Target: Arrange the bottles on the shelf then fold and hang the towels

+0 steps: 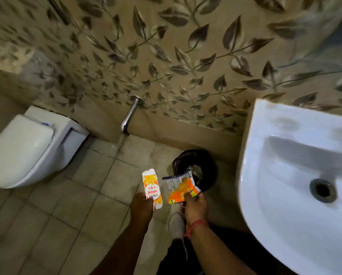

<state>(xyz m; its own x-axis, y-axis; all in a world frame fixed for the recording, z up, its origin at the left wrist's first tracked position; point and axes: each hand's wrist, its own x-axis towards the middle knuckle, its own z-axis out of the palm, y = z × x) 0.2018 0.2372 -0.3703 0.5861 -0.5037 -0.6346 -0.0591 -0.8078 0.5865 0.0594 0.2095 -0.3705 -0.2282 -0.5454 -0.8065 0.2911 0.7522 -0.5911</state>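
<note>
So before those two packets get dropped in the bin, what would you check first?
1. Left hand grips the white and orange carton: ok.
2. Right hand pinches the orange wrapper: ok.
3. Black-lined bin has an open mouth: ok, though how full it is cannot be told.
4. Wrapper is over the bin: ok, it overlaps the near rim.
5. Carton is over the bin: not ok, it sits to the left, above floor tiles.
6. Carton and wrapper are empty: cannot tell.
</note>
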